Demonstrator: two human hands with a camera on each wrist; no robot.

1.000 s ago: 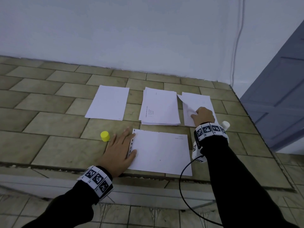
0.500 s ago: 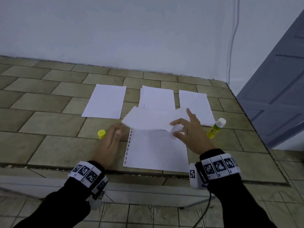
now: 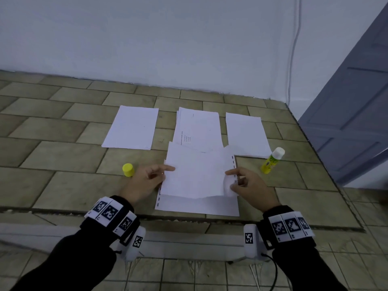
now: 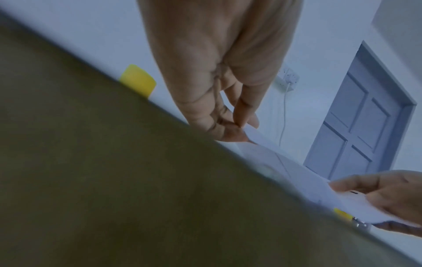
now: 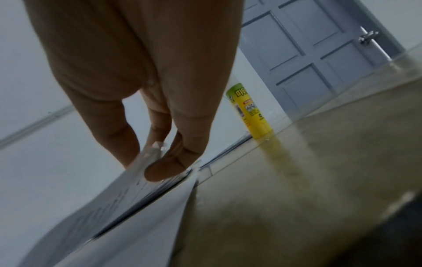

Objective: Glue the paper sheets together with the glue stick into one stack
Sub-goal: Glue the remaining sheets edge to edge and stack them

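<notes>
Grey door handle (image 5: 368, 37), right-wrist only

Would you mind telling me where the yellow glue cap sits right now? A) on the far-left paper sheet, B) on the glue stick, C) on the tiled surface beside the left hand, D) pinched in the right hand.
C: the yellow cap stands alone on the tiled surface just left of the left hand; the glue stick stands capless at the right.

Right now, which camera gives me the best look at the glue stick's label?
The right wrist view: the glue stick stands close and upright, its printed label facing the camera, though blurred. The head view shows the whole stick with its white top, too small to read. The left wrist view shows only a yellow sliver behind the held sheet.
</notes>
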